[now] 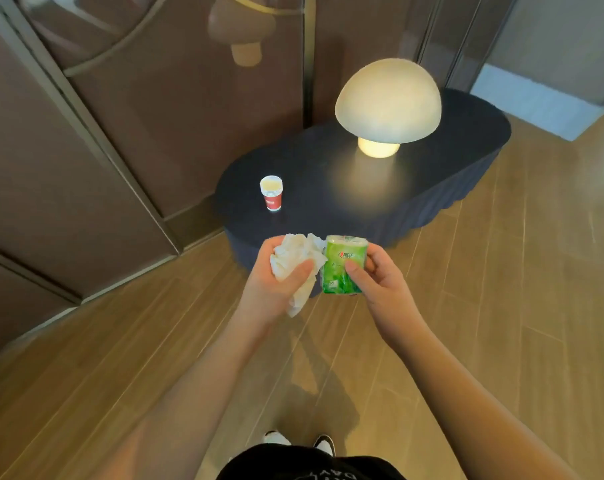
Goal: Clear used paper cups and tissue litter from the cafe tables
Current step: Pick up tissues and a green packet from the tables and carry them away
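left hand (276, 271): closed around a crumpled white tissue (299, 263), thumb pressed over the wad, a loose tail hanging below the palm.
right hand (373, 275): gripping a green tissue pack (342, 266) by its side, thumb across the front.
step in hand: likely gathering the tissue litter before going for the cup.
doing it well: tuck the hanging tail into the fist so nothing drops on the wood floor (501, 306); shift the tissue and the pack into one hand, since both are full and the cup needs a free one.
paper cup (271, 192): stands upright on the dark oval table (449, 188), near its left end, well apart from the glowing mushroom lamp (388, 105).
cup relative to hands: beyond and above the left hand, not touched, nearer to it than to the right.
caution: i cannot tell whether the cup holds liquid; lift it level.
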`<state>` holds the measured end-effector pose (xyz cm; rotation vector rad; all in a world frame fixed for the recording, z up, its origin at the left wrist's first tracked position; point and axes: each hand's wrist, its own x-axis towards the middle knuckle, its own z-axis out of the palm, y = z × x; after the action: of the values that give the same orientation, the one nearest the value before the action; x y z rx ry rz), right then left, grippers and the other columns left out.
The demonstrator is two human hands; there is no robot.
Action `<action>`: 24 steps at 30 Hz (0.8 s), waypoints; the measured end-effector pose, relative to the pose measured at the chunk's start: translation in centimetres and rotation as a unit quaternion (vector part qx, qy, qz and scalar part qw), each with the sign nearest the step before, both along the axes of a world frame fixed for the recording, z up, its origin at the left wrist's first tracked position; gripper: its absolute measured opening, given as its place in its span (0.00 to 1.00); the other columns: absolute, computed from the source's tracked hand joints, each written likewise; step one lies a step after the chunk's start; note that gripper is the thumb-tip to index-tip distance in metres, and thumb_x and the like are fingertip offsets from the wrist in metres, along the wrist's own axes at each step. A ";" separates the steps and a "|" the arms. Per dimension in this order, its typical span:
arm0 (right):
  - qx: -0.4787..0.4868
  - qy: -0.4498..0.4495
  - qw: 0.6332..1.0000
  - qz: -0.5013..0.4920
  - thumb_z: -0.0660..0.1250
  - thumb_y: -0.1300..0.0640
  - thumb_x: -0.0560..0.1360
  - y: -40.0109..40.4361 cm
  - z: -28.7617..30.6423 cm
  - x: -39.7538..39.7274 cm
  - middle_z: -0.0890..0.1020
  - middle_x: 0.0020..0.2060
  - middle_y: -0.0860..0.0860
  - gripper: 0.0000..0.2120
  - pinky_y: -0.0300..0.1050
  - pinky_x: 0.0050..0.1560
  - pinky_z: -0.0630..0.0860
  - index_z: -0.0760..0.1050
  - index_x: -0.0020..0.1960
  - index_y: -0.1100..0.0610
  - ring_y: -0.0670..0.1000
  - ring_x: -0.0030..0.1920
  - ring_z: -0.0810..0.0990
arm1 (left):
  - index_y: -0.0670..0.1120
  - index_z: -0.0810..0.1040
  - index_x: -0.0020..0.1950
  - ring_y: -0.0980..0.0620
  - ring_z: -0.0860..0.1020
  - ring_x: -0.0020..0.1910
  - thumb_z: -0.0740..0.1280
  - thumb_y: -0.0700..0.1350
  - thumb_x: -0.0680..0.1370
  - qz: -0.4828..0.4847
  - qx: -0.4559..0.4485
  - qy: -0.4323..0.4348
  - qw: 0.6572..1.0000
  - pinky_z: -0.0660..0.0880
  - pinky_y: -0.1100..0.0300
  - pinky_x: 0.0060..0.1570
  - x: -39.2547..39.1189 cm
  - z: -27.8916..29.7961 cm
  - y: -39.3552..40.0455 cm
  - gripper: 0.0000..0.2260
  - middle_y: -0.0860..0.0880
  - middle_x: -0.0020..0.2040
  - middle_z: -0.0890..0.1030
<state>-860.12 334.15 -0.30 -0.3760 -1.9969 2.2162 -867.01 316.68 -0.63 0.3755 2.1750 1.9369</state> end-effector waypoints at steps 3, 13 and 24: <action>0.004 -0.009 1.000 -0.006 0.65 0.59 0.81 0.9 -0.8 -4.3 0.86 0.55 0.47 0.11 0.36 0.49 0.80 0.75 0.63 0.52 0.47 0.56 0.84 | 0.55 0.73 0.65 0.59 0.82 0.55 0.68 0.65 0.70 0.025 0.012 -0.064 0.998 0.81 0.63 0.47 -4.4 -1.4 0.3 0.27 0.58 0.56 0.82; 0.030 -0.045 0.998 -0.026 0.66 0.55 0.81 2.8 -2.5 -21.1 0.85 0.54 0.44 0.12 0.37 0.49 0.81 0.74 0.64 0.50 0.47 0.57 0.84 | 0.54 0.77 0.62 0.58 0.85 0.48 0.51 0.45 0.88 0.034 0.104 -0.246 0.963 0.80 0.65 0.41 -21.7 -5.2 2.1 0.15 0.52 0.55 0.83; 0.053 -0.095 0.994 -0.020 0.65 0.52 0.81 5.4 -4.2 -33.5 0.85 0.54 0.42 0.11 0.36 0.46 0.81 0.74 0.63 0.46 0.44 0.54 0.85 | 0.67 0.72 0.59 0.55 0.77 0.59 0.54 0.48 0.87 0.020 0.055 -0.269 0.961 0.77 0.67 0.44 -33.2 -8.1 5.0 0.13 0.59 0.60 0.75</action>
<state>-893.61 339.51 -4.46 -0.6294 -2.1679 2.1102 -900.19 321.70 -8.78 -0.1701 1.7396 1.8997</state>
